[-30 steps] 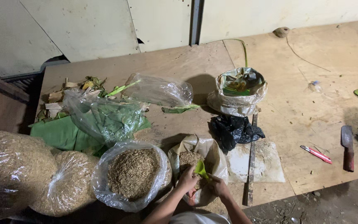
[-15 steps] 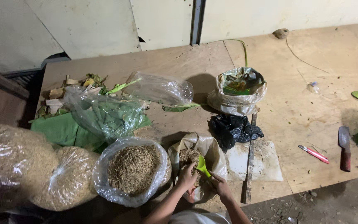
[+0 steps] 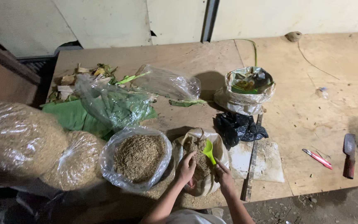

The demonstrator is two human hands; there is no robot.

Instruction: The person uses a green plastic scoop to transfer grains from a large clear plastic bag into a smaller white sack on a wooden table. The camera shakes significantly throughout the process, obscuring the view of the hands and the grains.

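My left hand (image 3: 186, 167) grips the near rim of a small pale bag (image 3: 220, 145) filled with brown grain-like material. My right hand (image 3: 223, 175) is at the bag's right side and holds the handle of a small green scoop (image 3: 209, 150) whose bowl stands over the contents. Just left of the bag sits an open clear plastic bag (image 3: 135, 159) of the same brown material.
Two big clear sacks of husk-like stuff (image 3: 21, 141) lie at the left. Green leaves in plastic (image 3: 112, 105), a black bag (image 3: 237, 127), a lined bowl (image 3: 247, 89), a red-handled cutter (image 3: 318, 159), a knife (image 3: 349, 155) and a metal bar (image 3: 251, 166) lie on the plywood table (image 3: 311, 116).
The view has shifted slightly. My right hand has tipped the green scoop a little deeper into the small bag; my left hand stays on the rim.
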